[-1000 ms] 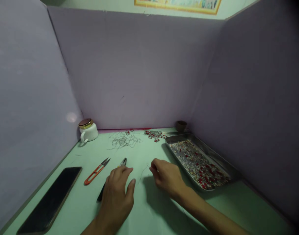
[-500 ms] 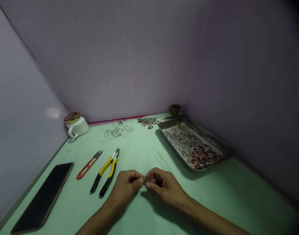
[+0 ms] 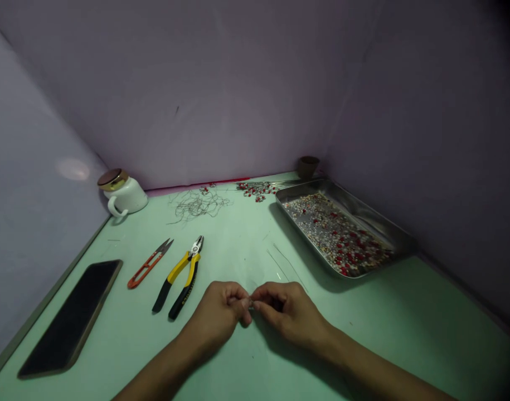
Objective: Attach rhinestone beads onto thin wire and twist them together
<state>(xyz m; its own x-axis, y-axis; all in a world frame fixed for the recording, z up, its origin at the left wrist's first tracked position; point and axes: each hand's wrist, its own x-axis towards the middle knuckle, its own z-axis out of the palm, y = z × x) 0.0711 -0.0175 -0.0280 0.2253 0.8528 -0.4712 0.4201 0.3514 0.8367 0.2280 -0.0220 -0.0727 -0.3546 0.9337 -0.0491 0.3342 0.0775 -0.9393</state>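
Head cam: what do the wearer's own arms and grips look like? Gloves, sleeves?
Left grip and right grip: ungloved human hands. Left forearm and right forearm: slim, bare to the frame edge. No watch, bracelet, cable or marking visible; rings unclear, some fingers hidden.

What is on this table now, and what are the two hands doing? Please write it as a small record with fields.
Left hand: pinching a tiny piece, too small to identify
Right hand: pinching at the same place, fingertips meeting the left's
Tools: combination pliers, handles spread; orange thread snips left of them
Right side: metal tray with loose beads, many red
Back: tangled wire, red-beaded pieces, brown pot
Left side: smartphone, screen dark; white lidded mug behind it
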